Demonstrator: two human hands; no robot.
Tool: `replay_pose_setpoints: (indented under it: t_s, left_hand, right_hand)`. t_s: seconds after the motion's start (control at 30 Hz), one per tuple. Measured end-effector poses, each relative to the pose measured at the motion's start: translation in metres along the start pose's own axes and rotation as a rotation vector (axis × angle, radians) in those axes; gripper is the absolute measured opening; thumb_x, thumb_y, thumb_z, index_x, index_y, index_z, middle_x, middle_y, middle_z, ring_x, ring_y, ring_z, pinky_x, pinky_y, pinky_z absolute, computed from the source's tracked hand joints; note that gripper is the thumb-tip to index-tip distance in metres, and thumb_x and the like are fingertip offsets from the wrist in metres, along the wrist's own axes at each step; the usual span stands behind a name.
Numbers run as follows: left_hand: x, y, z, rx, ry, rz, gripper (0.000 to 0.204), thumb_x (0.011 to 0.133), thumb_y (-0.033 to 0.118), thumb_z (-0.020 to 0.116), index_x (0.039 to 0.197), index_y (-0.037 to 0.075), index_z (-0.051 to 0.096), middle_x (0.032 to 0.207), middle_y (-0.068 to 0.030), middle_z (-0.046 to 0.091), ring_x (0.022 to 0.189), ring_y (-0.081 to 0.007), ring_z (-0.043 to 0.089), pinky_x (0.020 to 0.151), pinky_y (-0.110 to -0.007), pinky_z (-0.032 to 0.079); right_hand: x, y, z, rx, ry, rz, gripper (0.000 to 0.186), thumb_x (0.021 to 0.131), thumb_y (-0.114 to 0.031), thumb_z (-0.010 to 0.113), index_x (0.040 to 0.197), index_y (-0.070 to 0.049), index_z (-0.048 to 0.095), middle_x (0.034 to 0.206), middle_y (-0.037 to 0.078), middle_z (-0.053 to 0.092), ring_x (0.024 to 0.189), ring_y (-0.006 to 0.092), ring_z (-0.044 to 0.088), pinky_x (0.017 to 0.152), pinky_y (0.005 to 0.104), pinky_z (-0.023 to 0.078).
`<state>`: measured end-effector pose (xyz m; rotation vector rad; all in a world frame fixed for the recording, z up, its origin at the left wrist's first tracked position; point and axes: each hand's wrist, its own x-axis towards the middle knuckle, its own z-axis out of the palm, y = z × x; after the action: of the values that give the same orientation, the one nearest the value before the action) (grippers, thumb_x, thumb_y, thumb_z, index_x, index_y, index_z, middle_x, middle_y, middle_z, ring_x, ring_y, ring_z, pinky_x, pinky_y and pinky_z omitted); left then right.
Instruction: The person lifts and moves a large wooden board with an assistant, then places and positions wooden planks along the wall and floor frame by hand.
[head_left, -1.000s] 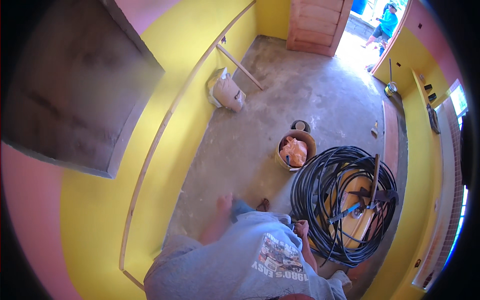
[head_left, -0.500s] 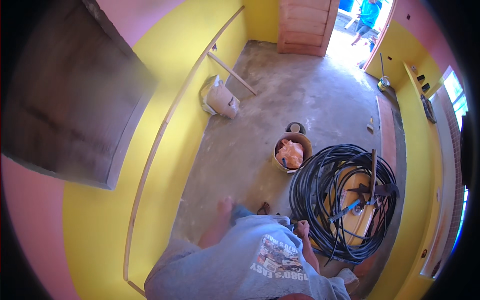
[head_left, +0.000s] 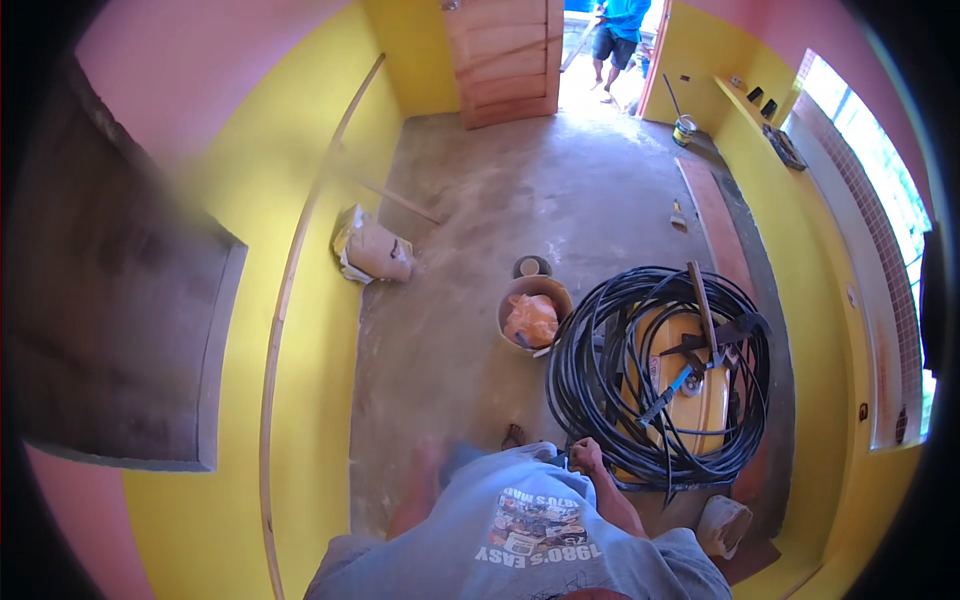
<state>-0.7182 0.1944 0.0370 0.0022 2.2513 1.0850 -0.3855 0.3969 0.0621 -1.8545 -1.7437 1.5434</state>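
Observation:
My left hand is blurred by motion beside my grey shirt and blue shorts, so its fingers are unclear. My right hand is closed at my waist by a dark item I cannot make out. Just beyond it lies a coil of black cable around a yellow object, with a wooden piece and a blue-handled tool on top. A bucket holding an orange bag stands left of the coil, with a dark round container behind it.
A paper sack rests by the left yellow wall, where wooden strips lean. A can stands at the right back, near a long board. An open door shows a person outside carrying a long piece.
My view has swung rightward, shifting the room left in the picture. The person outside has moved nearer the doorway. My left hand has become more blurred; my right stays at my waist.

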Motion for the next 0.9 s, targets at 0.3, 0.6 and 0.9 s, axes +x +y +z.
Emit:
replay_pose_setpoints:
  t_s: [0.3, 0.6, 0.9]
  left_hand:
    - [0.012, -0.016, 0.006, 0.309, -0.08, -0.036, 0.047, 0.072, 0.046, 0.045, 0.097, 0.007, 0.05, 0.099, -0.0186, 0.05, 0.092, -0.0335, 0.047, 0.078, -0.042, 0.038]
    - [-0.009, -0.025, 0.009, 0.358, 0.088, 0.285, 0.025, 0.077, 0.024, 0.047, 0.07, 0.002, 0.056, 0.059, -0.0071, 0.056, 0.052, -0.0138, 0.055, 0.048, -0.025, 0.043]
    - [-0.067, 0.082, -0.014, 0.573, 0.039, 0.278, 0.019, 0.071, 0.02, 0.05, 0.074, 0.002, 0.056, 0.065, -0.0124, 0.058, 0.06, -0.0227, 0.057, 0.054, -0.034, 0.044]
  right_hand:
    - [0.013, 0.026, 0.006, 0.112, -0.038, 0.153, 0.017, 0.065, -0.009, 0.054, 0.078, 0.002, 0.051, 0.063, 0.01, 0.054, 0.05, 0.0153, 0.052, 0.043, 0.0268, 0.044]
    - [0.009, 0.027, 0.006, -0.046, -0.061, 0.034, 0.019, 0.062, -0.009, 0.052, 0.077, 0.003, 0.054, 0.062, 0.011, 0.055, 0.049, 0.0152, 0.054, 0.043, 0.0274, 0.044]
    - [0.008, 0.034, 0.006, -0.248, -0.167, 0.052, 0.032, 0.063, -0.025, 0.051, 0.078, 0.002, 0.058, 0.076, 0.019, 0.058, 0.072, 0.0274, 0.057, 0.067, 0.0354, 0.043]
